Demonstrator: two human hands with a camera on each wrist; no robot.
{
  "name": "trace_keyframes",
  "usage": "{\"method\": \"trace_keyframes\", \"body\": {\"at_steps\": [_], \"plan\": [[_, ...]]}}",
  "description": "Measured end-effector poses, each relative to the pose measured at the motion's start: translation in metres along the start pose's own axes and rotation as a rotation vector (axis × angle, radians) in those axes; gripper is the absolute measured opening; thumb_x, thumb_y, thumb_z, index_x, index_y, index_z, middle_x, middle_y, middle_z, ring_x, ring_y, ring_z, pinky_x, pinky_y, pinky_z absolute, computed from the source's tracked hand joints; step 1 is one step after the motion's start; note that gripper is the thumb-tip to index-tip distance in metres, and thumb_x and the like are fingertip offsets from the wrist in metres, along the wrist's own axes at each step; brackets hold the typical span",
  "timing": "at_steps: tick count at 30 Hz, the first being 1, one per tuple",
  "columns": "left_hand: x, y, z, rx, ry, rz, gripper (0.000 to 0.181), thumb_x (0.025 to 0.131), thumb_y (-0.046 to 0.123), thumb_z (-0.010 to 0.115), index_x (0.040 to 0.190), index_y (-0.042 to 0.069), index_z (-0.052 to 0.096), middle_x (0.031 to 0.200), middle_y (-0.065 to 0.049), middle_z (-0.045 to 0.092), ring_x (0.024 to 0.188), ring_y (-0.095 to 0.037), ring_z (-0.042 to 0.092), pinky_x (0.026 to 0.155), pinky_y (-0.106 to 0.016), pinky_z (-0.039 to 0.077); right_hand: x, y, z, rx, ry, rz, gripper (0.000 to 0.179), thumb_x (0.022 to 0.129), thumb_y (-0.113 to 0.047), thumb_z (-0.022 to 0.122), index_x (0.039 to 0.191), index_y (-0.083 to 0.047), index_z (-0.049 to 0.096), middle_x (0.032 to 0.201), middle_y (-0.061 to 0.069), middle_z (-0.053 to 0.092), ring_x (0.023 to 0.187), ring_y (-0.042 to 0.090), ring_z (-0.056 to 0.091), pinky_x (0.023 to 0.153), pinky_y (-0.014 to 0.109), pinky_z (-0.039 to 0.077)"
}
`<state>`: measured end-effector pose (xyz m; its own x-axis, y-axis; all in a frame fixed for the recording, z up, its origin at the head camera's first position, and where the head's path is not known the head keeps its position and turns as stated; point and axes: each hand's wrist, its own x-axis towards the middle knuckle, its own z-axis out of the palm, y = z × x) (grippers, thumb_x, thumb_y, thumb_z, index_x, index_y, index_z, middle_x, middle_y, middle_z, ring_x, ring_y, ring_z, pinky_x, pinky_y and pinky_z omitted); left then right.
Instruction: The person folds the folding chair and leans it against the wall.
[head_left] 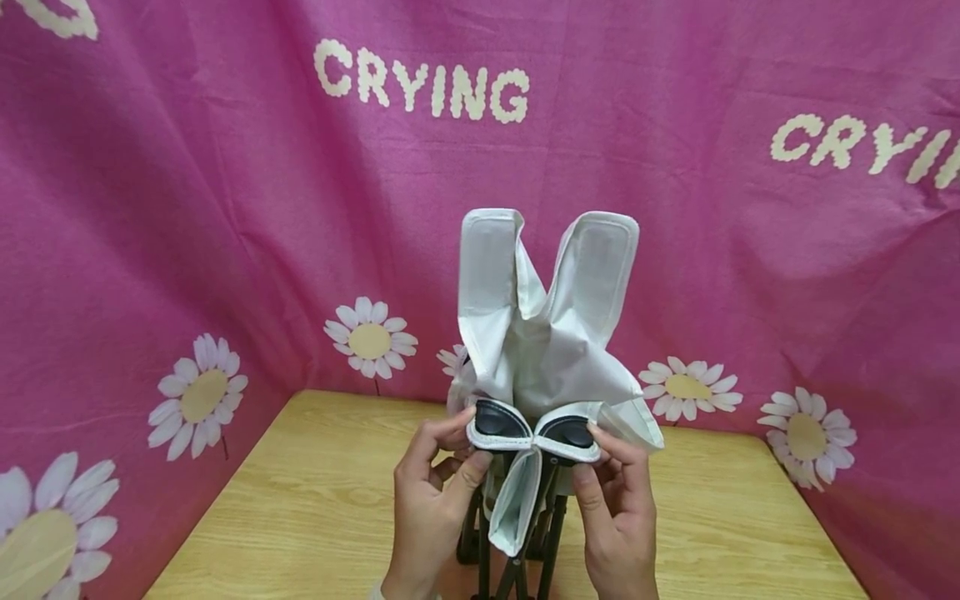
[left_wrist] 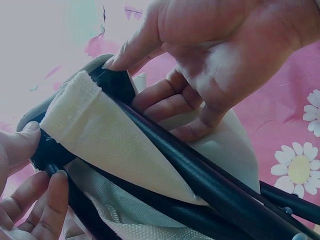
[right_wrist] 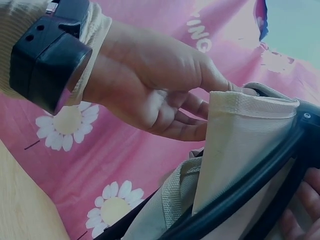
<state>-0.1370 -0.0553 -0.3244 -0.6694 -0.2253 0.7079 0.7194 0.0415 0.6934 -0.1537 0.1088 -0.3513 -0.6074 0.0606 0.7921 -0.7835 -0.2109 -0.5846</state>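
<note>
Standing upright in the head view is what looks like a folded camp chair, with white fabric (head_left: 540, 358) and a black frame (head_left: 551, 533) of crossing legs. Two fabric flaps rise at its back. On its near edge, two black corner pockets (head_left: 501, 418) with white trim sit side by side. My left hand (head_left: 438, 492) pinches the left corner, thumb below and index finger at the side. The right corner is pinched by my right hand (head_left: 622, 508) in the same way. Between them a narrow fabric fold (head_left: 517, 504) hangs down.
The chair's legs come down at the near part of a wooden table (head_left: 300, 492). Behind and on both sides hangs a pink cloth (head_left: 637, 100) printed with daisies and lettering. Black tubes (left_wrist: 200, 185) run close beside the fingers in the left wrist view.
</note>
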Motion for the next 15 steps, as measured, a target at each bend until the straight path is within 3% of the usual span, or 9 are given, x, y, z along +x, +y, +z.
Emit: {"method": "trace_keyframes", "body": {"at_steps": [9, 15], "plan": [[-0.0003, 0.0034, 0.0017, 0.031, 0.011, -0.025, 0.036, 0.077, -0.003, 0.066, 0.113, 0.002, 0.058, 0.089, -0.009, 0.058, 0.082, -0.013, 0.055, 0.065, -0.028, 0.053, -0.0004, -0.0012, 0.0017, -0.029, 0.02, 0.028, 0.04, 0.087, 0.017, 0.04, 0.126, 0.01, 0.035, 0.101, 0.011, 0.051, 0.09, 0.016, 0.052, 0.073, 0.02, 0.043], [-0.0025, 0.0031, 0.0039, 0.044, 0.018, -0.004, 0.036, 0.078, -0.003, 0.065, 0.113, 0.002, 0.058, 0.088, -0.008, 0.057, 0.081, -0.014, 0.054, 0.065, -0.027, 0.053, -0.0025, 0.0011, 0.0007, -0.036, 0.039, 0.02, 0.041, 0.086, 0.017, 0.04, 0.126, 0.01, 0.035, 0.102, 0.012, 0.053, 0.09, 0.016, 0.053, 0.073, 0.02, 0.044]]}}
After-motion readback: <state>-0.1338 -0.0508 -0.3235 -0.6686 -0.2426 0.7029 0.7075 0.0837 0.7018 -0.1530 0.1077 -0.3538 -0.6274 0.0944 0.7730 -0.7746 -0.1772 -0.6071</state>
